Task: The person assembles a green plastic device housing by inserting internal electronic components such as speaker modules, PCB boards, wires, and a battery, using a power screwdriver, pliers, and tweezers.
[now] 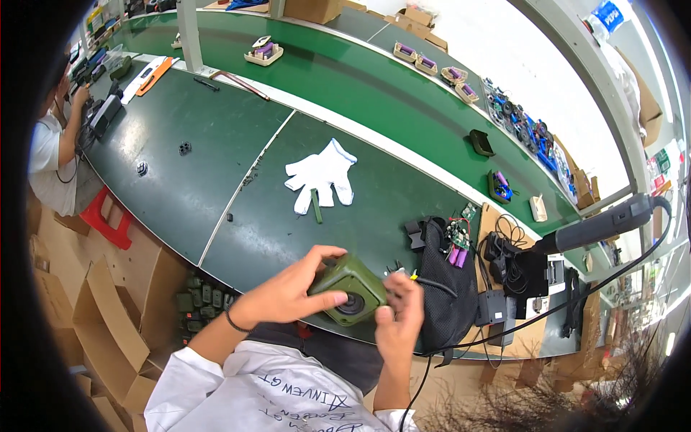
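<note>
the left hand [294, 289] clasps the green housing [368, 286]; whether the right hand [402, 311], at its four o'clock, grips i cannot tell, so slipping could drop it.

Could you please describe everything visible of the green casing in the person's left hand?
The green casing is boxy with rounded corners and looks like plastic. One face carries a dark round part; finer detail is unclear. It is held tilted by the near edge of the table, that face toward the person. The left hand grips it, thumb over the face. The right hand is at its right side; blur obscures any contact.
</note>
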`<control>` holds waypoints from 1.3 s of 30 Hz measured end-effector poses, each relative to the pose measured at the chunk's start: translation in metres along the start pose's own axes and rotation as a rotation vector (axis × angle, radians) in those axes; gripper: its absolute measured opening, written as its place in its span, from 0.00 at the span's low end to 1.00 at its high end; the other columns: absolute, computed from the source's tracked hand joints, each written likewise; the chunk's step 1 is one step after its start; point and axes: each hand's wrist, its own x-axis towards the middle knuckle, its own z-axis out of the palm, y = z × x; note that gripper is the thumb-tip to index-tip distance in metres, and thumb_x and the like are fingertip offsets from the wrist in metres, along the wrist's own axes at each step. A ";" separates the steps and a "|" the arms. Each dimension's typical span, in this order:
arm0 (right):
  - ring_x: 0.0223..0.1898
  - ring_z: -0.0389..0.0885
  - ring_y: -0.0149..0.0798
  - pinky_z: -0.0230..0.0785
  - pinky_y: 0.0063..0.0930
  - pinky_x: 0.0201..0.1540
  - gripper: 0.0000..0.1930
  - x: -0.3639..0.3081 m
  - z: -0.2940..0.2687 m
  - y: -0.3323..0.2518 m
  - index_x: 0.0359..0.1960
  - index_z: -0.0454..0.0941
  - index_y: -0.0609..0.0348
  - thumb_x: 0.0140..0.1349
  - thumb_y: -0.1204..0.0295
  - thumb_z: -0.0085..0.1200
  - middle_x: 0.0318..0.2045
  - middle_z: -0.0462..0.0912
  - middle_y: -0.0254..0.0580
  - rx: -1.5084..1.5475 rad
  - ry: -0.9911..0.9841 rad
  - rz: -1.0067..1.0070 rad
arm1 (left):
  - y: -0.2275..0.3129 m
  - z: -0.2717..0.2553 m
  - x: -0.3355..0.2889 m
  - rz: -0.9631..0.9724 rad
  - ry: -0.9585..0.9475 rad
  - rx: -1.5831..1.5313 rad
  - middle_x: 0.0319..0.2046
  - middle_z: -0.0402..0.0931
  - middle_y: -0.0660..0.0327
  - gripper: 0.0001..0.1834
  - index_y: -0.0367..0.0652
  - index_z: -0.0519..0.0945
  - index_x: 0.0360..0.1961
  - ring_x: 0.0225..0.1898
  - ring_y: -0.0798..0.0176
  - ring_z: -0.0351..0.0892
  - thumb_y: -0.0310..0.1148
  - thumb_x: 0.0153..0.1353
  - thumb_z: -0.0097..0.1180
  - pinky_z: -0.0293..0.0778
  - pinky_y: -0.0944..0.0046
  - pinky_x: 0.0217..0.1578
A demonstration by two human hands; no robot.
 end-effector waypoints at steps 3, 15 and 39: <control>0.59 0.78 0.42 0.74 0.38 0.59 0.36 0.030 -0.027 -0.032 0.67 0.67 0.63 0.71 0.45 0.58 0.61 0.75 0.45 -0.186 0.320 -0.314 | 0.008 -0.034 0.026 0.040 -0.148 0.158 0.56 0.75 0.46 0.25 0.33 0.76 0.63 0.56 0.45 0.77 0.42 0.74 0.58 0.72 0.54 0.59; 0.67 0.73 0.46 0.64 0.41 0.72 0.32 0.176 -0.095 -0.140 0.71 0.62 0.69 0.72 0.71 0.62 0.67 0.73 0.55 -0.275 0.621 -0.561 | 0.028 0.030 0.010 0.094 0.173 0.843 0.69 0.64 0.47 0.47 0.32 0.67 0.68 0.68 0.38 0.63 0.51 0.54 0.72 0.64 0.40 0.67; 0.17 0.70 0.28 0.68 0.24 0.18 0.19 0.123 0.036 -0.158 0.53 0.71 0.59 0.61 0.78 0.59 0.36 0.76 0.39 0.273 0.166 -0.461 | -0.021 -0.003 0.007 0.209 0.113 0.430 0.61 0.67 0.49 0.52 0.44 0.66 0.72 0.62 0.42 0.69 0.42 0.47 0.80 0.71 0.47 0.62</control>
